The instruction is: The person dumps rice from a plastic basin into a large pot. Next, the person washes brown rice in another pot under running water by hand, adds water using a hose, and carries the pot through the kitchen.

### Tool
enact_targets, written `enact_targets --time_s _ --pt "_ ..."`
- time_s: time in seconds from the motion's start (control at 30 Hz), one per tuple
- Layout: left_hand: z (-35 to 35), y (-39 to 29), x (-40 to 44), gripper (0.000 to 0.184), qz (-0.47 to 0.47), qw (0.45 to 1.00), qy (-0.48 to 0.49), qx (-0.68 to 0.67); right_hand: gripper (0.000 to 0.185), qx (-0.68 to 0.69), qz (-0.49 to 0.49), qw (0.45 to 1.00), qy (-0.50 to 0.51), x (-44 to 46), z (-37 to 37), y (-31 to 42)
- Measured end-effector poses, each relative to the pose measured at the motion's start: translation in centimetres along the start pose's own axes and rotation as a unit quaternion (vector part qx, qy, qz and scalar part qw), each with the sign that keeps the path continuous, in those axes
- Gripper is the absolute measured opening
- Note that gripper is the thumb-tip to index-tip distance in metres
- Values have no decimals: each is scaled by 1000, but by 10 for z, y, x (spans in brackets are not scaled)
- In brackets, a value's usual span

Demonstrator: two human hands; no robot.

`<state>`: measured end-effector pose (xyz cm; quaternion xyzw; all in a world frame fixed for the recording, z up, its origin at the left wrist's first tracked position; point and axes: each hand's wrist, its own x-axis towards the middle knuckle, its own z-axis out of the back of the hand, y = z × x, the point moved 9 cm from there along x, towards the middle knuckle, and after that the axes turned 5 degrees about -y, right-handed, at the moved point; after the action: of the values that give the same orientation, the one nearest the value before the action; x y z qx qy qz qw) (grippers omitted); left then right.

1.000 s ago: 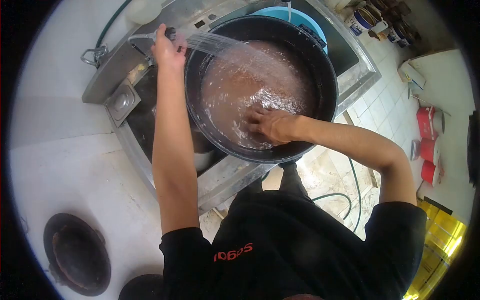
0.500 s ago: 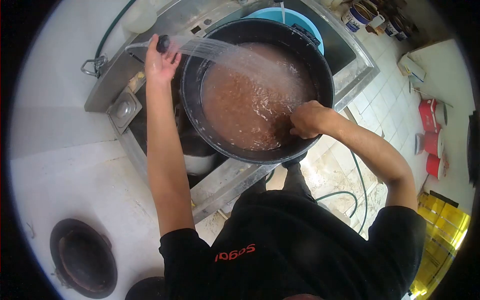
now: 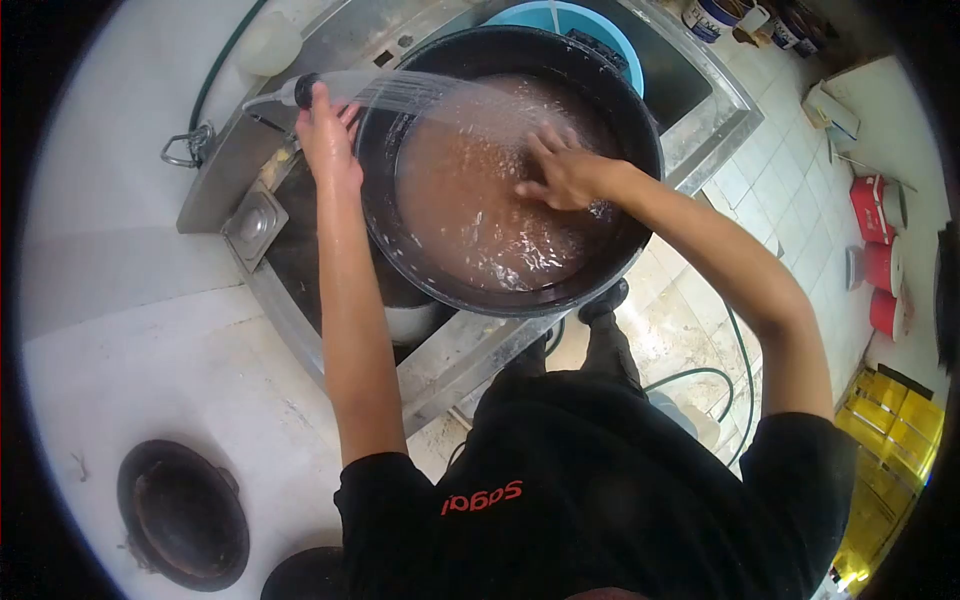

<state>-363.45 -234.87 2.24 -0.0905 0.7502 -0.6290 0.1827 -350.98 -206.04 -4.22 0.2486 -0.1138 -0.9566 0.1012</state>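
Note:
A large black pot (image 3: 376, 215) rests over the metal sink, filled with cloudy pinkish-brown water (image 3: 450, 225). Small reddish-brown grains show faintly under the surface; their kind is unclear. At the pot's upper left, my left hand (image 3: 328, 140) grips a spray nozzle (image 3: 304, 91) with a black head. A fan of water shoots from it rightward into the pot. My right hand (image 3: 562, 172) is inside the pot at the water's surface, fingers spread and holding nothing, partly under the spray.
Behind the pot sits a light-blue basin (image 3: 622, 45) in the metal sink (image 3: 715, 130). A dark oval lid or pan (image 3: 185, 515) lies at lower left. On the tiled floor are a green hose (image 3: 700, 373) and red containers (image 3: 880, 262).
My right hand has moved up and left from the pot's lower right side, and its curled fingers have spread. The nozzle has shifted slightly left, still spraying.

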Motion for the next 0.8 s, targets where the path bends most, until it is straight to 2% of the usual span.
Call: enact_targets --time_s 0.03,0.13,0.23,0.33,0.43,0.53,0.63,0.67,0.77,0.8 --pt "0 -4 -4 81 -13 1000 -17 -8 88 17 -14 1000 -4 17 -6 3" --pt "-3 -13 -24 83 -66 996 -63 23 87 31 -29 994 -100 42 -6 32" --pt "1 -11 -20 84 -68 997 -45 9 88 18 -5 992 -128 58 -22 75" --pt "-1 -13 -23 85 -76 996 -47 25 80 49 87 977 -186 57 -26 127" --pt "0 -13 -22 84 -92 994 -48 44 70 21 223 963 -152 49 -72 166" --pt "-1 -15 -24 84 -100 992 -49 53 65 11 360 932 -34 12 -87 174" --pt "0 -12 -21 84 -107 991 -47 59 69 -93 404 905 -98 -26 -58 157" --pt "1 -11 -18 84 -108 991 -49 66 74 -134 345 926 -80 -28 -48 144" --pt "3 -12 -20 84 -110 990 -55 75 72 -88 172 979 -64 -22 -52 93" --pt "2 -13 -22 83 -112 989 -56 76 69 -67 213 975 5 -29 -60 90"
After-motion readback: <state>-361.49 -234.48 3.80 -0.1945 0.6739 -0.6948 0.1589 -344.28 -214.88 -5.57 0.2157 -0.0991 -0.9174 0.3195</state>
